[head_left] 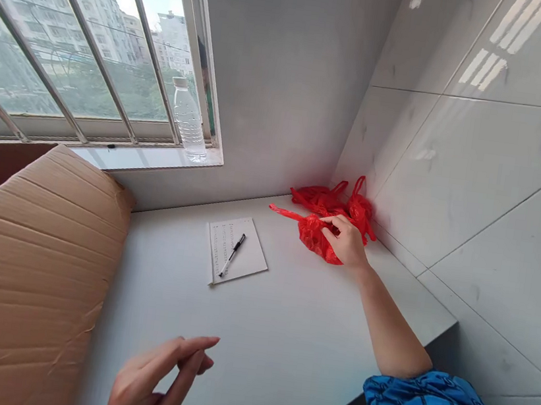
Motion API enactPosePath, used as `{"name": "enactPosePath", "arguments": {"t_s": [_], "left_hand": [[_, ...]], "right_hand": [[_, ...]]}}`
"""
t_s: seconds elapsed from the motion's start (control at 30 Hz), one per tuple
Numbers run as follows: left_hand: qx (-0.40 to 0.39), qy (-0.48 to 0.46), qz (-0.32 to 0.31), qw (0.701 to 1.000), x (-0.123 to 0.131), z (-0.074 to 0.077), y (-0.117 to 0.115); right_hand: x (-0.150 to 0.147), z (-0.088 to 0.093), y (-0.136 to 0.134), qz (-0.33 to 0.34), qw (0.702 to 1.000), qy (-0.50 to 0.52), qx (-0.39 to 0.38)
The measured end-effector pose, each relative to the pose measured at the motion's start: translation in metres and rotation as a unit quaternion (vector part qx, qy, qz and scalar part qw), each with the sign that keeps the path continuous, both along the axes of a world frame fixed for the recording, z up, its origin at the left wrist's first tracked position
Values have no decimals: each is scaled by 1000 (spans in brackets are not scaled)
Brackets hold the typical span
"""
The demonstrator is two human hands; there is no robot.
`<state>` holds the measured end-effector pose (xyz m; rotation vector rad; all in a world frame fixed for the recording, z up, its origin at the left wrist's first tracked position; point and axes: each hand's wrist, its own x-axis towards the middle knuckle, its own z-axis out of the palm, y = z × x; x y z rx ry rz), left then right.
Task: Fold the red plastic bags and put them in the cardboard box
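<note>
My right hand (348, 240) reaches to the back right of the white table (282, 343). Its thumb and fingers pinch a crumpled red plastic bag (316, 236), whose handle trails off to the left. More red plastic bags (318, 199) lie bunched just behind, against the corner of the walls. Low in the view, my left hand (160, 377) hovers over the table with nothing in it. Its index finger is stretched out, and the thumb lies close below with a gap between them.
An open notebook (250, 259) with writing lies mid-table, a black-and-clear pen (232, 254) across it. A large cardboard box (37, 265) stands on the left. On the sill of the barred window, a clear plastic bottle (189, 119) stands upright. Tiled wall (491, 192) bounds the right.
</note>
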<state>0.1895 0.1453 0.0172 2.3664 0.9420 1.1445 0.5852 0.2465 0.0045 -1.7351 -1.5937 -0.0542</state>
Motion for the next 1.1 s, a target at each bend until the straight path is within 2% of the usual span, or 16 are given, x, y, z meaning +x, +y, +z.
{"name": "enactPosePath", "arguments": {"t_s": [0.07, 0.13, 0.23, 0.3, 0.43, 0.53, 0.6, 0.67, 0.73, 0.8, 0.87, 0.97, 1.1], "left_hand": [[-34, -39, 35, 998, 5, 4, 9], [-68, -100, 77, 990, 12, 8, 20], [-65, -186, 145, 970, 20, 6, 40], [-69, -186, 189, 962, 22, 0, 52], [-97, -116, 237, 960, 21, -10, 64], [-93, -117, 256, 955, 22, -9, 65], [-152, -89, 227, 958, 22, -7, 66], [-233, -6, 166, 958, 22, -5, 67], [-274, 89, 105, 952, 25, -5, 67], [-265, 139, 64, 952, 28, -8, 68], [-235, 139, 54, 960, 30, -13, 70], [-194, 120, 71, 971, 26, -22, 77], [-156, 107, 129, 974, 5, -30, 88]], "right_hand": [[-28, 13, -7, 112, 993, 25, 22], [-59, 17, -14, 220, 973, 56, 40], [-101, 3, -20, 303, 950, 63, 36], [-121, -15, -24, 327, 944, 40, 22], [-139, -45, -30, 345, 938, 35, -23], [-139, -51, -33, 335, 940, 53, -20], [-138, -50, -34, 337, 940, 50, 2], [-137, -50, -34, 346, 937, 43, 33], [-139, -50, -35, 352, 933, 37, 62], [-140, -50, -35, 354, 931, 31, 86], [-140, -50, -34, 355, 929, 24, 101], [-131, -46, -31, 360, 929, 6, 90], [-107, -36, -25, 339, 940, 22, 25]]}}
